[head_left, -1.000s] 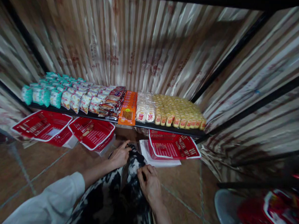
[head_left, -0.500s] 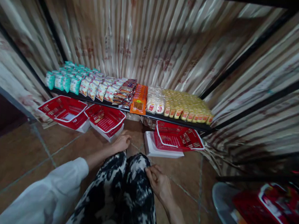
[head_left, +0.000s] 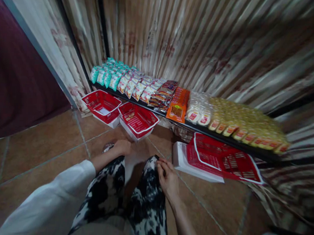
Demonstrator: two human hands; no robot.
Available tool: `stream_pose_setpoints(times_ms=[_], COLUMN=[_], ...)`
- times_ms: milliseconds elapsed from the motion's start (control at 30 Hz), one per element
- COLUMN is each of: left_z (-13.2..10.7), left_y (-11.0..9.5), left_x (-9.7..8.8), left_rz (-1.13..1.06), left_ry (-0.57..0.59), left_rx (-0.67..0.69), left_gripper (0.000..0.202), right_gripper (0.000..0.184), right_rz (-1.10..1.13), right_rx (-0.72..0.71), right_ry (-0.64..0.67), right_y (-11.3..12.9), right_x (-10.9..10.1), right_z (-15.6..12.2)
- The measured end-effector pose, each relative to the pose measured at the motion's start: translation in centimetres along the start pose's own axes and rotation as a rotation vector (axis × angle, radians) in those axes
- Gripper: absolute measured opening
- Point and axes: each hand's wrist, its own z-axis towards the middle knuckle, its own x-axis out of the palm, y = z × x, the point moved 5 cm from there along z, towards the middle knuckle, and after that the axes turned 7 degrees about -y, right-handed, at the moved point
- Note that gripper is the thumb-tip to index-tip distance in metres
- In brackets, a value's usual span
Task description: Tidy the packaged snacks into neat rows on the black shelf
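I crouch on a tiled floor before a low black shelf (head_left: pixel 210 133). My left hand (head_left: pixel 120 147) rests over my left knee in black-and-white patterned trousers (head_left: pixel 109 184), its fingers curled down out of sight. My right hand (head_left: pixel 167 177) lies on the right knee with its fingers bent, pinching the trouser cloth. The shelf carries rows of packets: teal ones (head_left: pixel 107 73) at the left, an orange pack (head_left: pixel 177 106) in the middle, yellow ones (head_left: pixel 250 125) at the right.
Two red baskets (head_left: pixel 101 103) (head_left: pixel 137 118) stand on the floor under the shelf's left part. A third red basket (head_left: pixel 223 158) lies on a white tray (head_left: pixel 181 162) at the right. Striped curtain cloth hangs behind. A dark maroon surface (head_left: pixel 15 73) rises at the left.
The view has swung left, so the shelf now sits to the right and the maroon surface shows. My knees have parted, with each hand staying on its knee.
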Motion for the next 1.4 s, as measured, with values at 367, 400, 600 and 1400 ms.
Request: stream_pose_setpoints(times_ms=[367, 400, 600, 1400], left_z=[-1.9, -2.1, -2.1, 2.1], left_y=[8.1, 8.2, 8.7, 22.5], left_x=[-5.3, -5.3, -5.3, -8.3], left_rz=[0.001, -0.01, -0.013, -0.192], left_ry=[-0.042, -0.044, -0.039, -0.088], left_rx=[0.038, 0.08, 0.255, 0.177], left_gripper=[0.033, 0.032, 0.029, 0.033], right_gripper=[0.03, 0.03, 0.032, 0.032], right_rz=[0.084, 0.084, 0.087, 0.149], right_rx=[-0.003, 0.009, 0.085, 0.241], right_ry=[-0.007, -0.01, -0.066, -0.18], right_y=[6.4, 6.4, 7.8, 12.8], right_x=[6.8, 7.1, 8.7, 23.1], right_z=[1.9, 1.8, 1.7, 6.7])
